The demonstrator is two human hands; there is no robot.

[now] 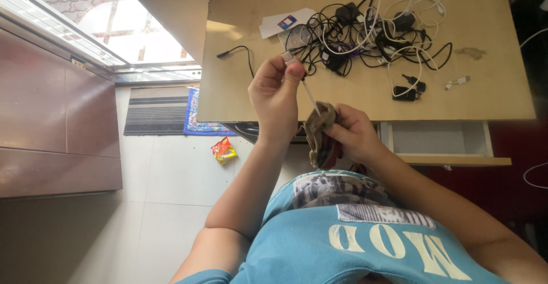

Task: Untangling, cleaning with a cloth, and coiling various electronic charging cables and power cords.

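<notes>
Keep your left hand [275, 90] pinched on the white cable's plug [290, 58], and your right hand [353, 133] gripping the grey cloth [319, 130] snugly around the cable.

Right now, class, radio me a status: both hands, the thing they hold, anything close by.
Left hand pinching white cable. Right hand gripping brown cloth. Tangled cables on table beyond.
</notes>
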